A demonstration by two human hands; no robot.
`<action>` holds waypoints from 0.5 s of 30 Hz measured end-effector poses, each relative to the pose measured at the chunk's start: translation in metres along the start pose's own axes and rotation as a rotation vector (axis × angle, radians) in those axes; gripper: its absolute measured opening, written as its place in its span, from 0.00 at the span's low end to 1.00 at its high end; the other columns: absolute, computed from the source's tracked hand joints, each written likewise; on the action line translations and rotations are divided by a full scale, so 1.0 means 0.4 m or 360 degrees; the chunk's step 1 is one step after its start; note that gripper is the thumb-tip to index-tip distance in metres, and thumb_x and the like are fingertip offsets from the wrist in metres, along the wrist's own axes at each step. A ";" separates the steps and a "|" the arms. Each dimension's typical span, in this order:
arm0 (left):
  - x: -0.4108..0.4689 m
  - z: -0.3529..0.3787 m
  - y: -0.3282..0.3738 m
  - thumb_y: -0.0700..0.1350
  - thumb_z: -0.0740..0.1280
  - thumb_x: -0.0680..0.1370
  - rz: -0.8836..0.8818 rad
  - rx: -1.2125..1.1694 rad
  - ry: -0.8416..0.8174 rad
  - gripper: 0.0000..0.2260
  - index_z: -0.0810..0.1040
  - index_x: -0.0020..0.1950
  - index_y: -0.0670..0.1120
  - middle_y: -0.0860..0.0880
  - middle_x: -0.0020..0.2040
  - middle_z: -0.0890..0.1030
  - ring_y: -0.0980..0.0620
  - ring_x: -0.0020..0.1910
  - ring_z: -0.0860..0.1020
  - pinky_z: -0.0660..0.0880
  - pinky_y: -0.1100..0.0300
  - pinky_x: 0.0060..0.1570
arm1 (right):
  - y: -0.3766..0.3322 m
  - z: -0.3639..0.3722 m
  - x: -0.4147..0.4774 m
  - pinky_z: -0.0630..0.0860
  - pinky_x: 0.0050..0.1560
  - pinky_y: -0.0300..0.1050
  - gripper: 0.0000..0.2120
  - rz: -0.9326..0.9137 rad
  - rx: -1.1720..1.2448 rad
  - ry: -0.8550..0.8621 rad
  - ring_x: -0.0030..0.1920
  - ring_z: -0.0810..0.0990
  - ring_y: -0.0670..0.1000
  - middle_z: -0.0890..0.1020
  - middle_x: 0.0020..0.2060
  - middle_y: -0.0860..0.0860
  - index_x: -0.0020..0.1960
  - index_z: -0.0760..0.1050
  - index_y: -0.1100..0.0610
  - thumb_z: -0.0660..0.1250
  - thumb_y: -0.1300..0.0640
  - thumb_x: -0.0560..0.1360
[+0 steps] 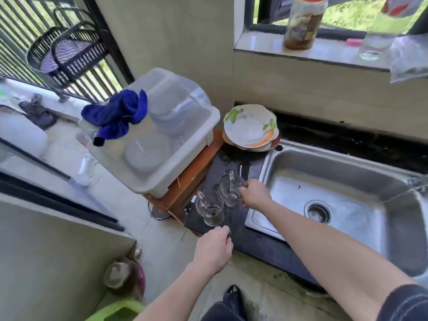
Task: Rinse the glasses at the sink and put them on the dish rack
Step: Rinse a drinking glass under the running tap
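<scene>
Two clear glass mugs stand on the dark wet counter (234,228) left of the steel sink (289,163). My right hand (254,193) grips the farther glass mug (230,188) by its right side and rim. The nearer glass mug (209,209) stands upright and free, its handle pointing back left. Just in front of it, at the counter's edge, my left hand (214,247) hovers with loosely curled fingers that hold nothing. The dish rack (162,179), a white plastic tub with a translucent lid over bowls, sits on a wooden stand left of the counter.
A blue cloth (118,114) lies on the rack's lid. Stacked plates (250,128) lean at the sink's back left corner. A tap (415,181) pokes in at the right. Jars stand on the window sill (266,45) above. A black wire basket (62,52) hangs on the left railing.
</scene>
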State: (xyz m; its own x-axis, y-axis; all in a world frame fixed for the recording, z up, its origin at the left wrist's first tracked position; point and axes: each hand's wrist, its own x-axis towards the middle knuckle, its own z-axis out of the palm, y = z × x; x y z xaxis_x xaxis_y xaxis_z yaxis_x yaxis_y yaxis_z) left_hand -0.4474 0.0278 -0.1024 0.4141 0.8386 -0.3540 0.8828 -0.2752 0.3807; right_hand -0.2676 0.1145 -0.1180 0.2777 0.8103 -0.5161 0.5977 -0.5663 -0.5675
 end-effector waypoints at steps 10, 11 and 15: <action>0.111 0.016 0.180 0.47 0.58 0.78 0.0051 -0.0222 -0.0145 0.11 0.78 0.55 0.48 0.47 0.53 0.82 0.44 0.55 0.78 0.73 0.55 0.51 | 0.206 -0.257 -0.106 0.65 0.25 0.38 0.12 0.0119 0.0657 0.0017 0.25 0.77 0.51 0.81 0.31 0.58 0.55 0.76 0.62 0.55 0.66 0.79; 0.135 0.018 0.211 0.47 0.59 0.78 0.0009 -0.0320 -0.0146 0.10 0.78 0.54 0.48 0.47 0.52 0.82 0.44 0.54 0.78 0.73 0.56 0.50 | 0.241 -0.296 -0.121 0.64 0.24 0.38 0.11 0.0126 0.0696 0.0004 0.25 0.76 0.50 0.81 0.30 0.58 0.56 0.76 0.63 0.56 0.66 0.79; 0.247 0.040 0.362 0.46 0.59 0.80 -0.0159 -0.0767 -0.0220 0.11 0.75 0.60 0.46 0.47 0.52 0.80 0.47 0.49 0.77 0.71 0.59 0.45 | 0.387 -0.441 -0.181 0.65 0.23 0.37 0.10 0.0183 0.0785 -0.0052 0.23 0.74 0.48 0.80 0.31 0.59 0.56 0.76 0.61 0.57 0.65 0.81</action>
State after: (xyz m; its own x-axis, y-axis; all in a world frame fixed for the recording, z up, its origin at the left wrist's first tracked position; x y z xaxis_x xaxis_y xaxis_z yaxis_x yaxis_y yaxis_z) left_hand -0.2752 0.0631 -0.0960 0.3874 0.7706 -0.5061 0.7305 0.0783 0.6784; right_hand -0.0625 -0.0054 -0.0554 0.2923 0.7378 -0.6085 0.1363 -0.6619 -0.7371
